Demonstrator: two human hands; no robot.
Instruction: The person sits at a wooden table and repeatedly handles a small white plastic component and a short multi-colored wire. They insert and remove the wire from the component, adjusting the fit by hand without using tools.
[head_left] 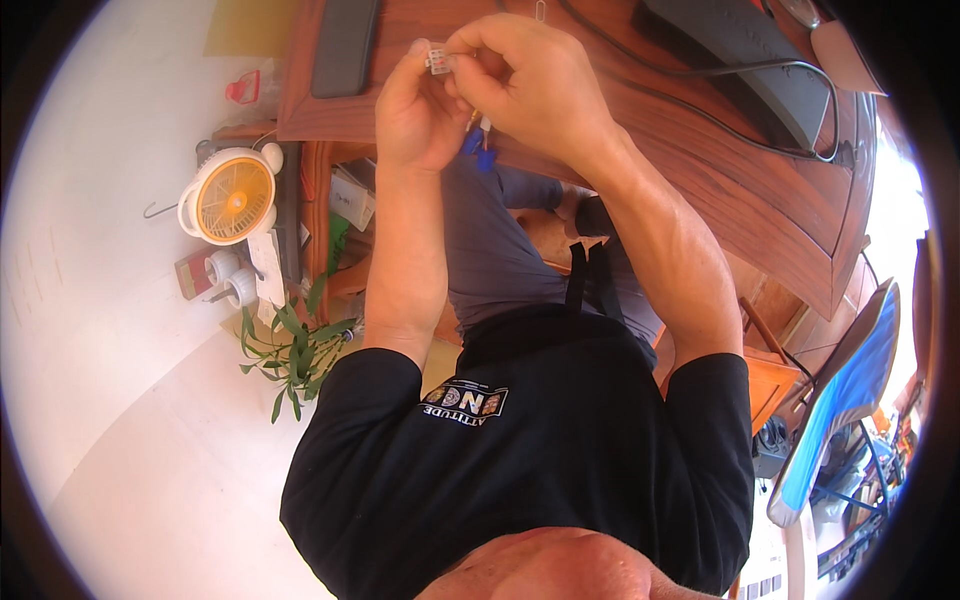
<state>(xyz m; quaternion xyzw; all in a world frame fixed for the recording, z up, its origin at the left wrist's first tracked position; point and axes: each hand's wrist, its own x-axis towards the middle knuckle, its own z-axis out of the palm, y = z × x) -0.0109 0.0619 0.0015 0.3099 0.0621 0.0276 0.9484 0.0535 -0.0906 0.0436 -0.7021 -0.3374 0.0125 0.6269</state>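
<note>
yellow fan (234, 197), black shirt (540, 440) (printed), blue wires (480, 150)

worktop (700, 190): reddish-brown wood, running across the top of the view
dark flat device (343, 45): lies near the worktop's left edge
black cable (740, 100): curves over the worktop toward its right edge
dark keyboard-like slab (760, 60): at the worktop's far right
fan (232, 196): small, white and yellow, left of the worktop
green plant (295, 350): below the fan
blue chair (845, 390): lower right
</note>
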